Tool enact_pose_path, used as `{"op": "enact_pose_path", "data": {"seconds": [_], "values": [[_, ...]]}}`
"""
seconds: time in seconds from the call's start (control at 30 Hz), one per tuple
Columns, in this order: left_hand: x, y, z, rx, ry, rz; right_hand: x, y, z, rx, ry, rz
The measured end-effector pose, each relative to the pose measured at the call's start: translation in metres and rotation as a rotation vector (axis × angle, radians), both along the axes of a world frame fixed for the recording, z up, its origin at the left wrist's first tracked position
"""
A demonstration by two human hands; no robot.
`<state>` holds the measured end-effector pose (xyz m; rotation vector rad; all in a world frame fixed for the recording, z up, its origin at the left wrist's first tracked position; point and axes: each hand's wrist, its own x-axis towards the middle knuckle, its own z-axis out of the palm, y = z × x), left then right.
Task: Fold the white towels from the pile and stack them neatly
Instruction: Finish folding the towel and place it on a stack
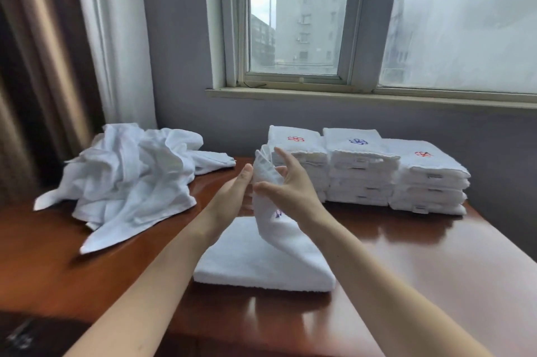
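Hotel-like room; curtains (43,66), window (296,22), stacked logo towels (360,170) on wooden desk (436,269).

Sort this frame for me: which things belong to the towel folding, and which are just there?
Job: half-folded towel, its flap raised between left hand and right hand; crumpled towel pile; three folded stacks; table they lie on.
Just there: window; curtain; buildings outside.

— Any words or numbers legible?
— None. Right of centre, the towel stacks (360,179) carry stitched swirls on top: a red emblem (295,139), a blue emblem (358,141) and a second red emblem (423,154). Their edge tags (421,208) are too small to read.
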<state>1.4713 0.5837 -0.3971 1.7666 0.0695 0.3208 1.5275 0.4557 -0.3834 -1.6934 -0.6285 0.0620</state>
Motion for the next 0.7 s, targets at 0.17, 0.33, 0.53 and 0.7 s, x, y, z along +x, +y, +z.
{"op": "enact_pose_path", "data": {"seconds": [0.17, 0.33, 0.53, 0.7], "values": [[-0.014, 0.041, -0.025, 0.045, 0.182, 0.110, -0.015, 0.038, -0.031, -0.184, -0.071, 0.040], [-0.018, 0.069, -0.044, 0.085, 0.296, 0.271, -0.014, 0.048, -0.055, -0.252, 0.122, 0.193], [-0.013, 0.071, -0.051, 0.307, 0.375, 0.300, -0.004, 0.030, -0.059, -0.278, -0.038, 0.012], [-0.011, 0.079, -0.057, 0.329, 0.409, 0.322, 0.007, 0.005, -0.071, -0.694, -0.319, -0.160]]}}
